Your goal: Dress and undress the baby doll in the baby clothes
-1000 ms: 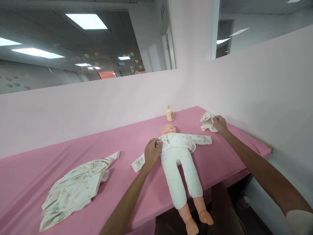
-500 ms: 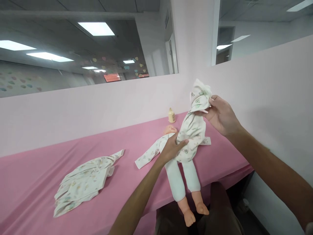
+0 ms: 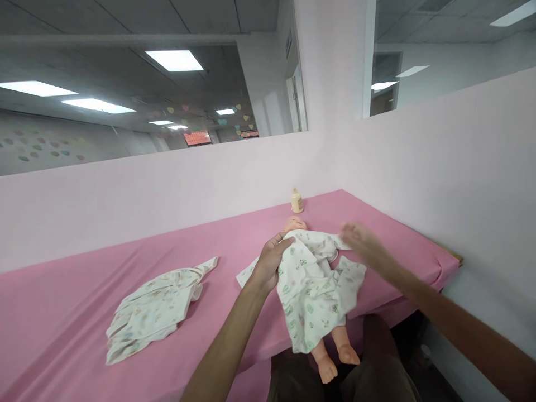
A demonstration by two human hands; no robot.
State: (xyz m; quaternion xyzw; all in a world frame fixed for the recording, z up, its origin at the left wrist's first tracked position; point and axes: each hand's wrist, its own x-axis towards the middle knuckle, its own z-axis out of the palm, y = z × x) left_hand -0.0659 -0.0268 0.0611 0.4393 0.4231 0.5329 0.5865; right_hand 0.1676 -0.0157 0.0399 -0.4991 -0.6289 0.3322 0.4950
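Note:
A doll lies on its back, its head toward the wall and its bare feet over the near edge. Spread across its trunk and legs is a white baby garment with green prints. My left hand pinches the garment's upper left edge near the doll's chest, thumb on top. Blurred by motion, my right hand is beside the doll's sleeve at the right; its fingers are too smeared to read, and I cannot tell whether it touches the sleeve. The doll's white leggings are mostly hidden under the cloth.
Another printed baby garment lies crumpled at the left on the pink-covered table. A small cream bottle stands beyond the doll's head, close to the wall. The wall rises behind and to the right. My knees are under the near edge.
The garment, held up and bunched by my right hand before, now lies spread over the doll's body and legs. My right hand has let go and moved down; my left has shifted up-left.

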